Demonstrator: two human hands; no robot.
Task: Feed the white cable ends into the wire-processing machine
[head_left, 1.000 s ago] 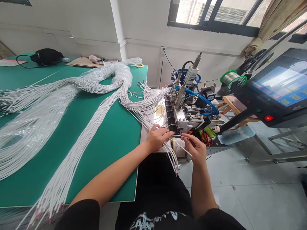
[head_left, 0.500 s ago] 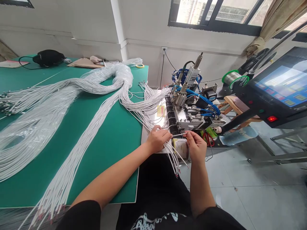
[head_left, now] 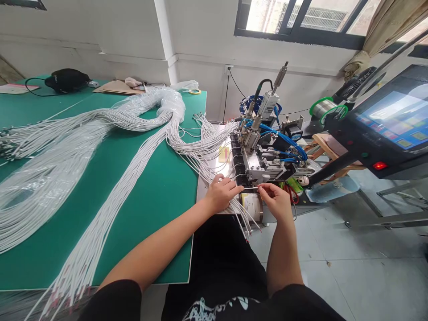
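Observation:
A single white cable (head_left: 250, 188) stretches level between my two hands, just in front of a bench machine (head_left: 256, 151) with metal cylinders and blue air tubes. My left hand (head_left: 222, 195) is closed on the cable, palm down at the edge of the machine's metal plate. The thumb and forefinger of my right hand (head_left: 278, 200) pinch the cable's end at the machine's near corner. Below my left hand, a bunch of white cables (head_left: 243, 217) with reddish tips hangs over the edge.
Large bundles of white cables (head_left: 133, 169), partly in clear plastic, lie across the green table (head_left: 160, 200). On the right are a touchscreen panel (head_left: 397, 120), a wire spool (head_left: 326, 110) and red-handled scissors (head_left: 293, 194). A black bag (head_left: 68, 81) rests at the far left.
Both hands have shifted slightly right, carrying the cable along the machine's front. My right wrist has turned a little outward. A slim cylinder on top of the machine has risen slightly.

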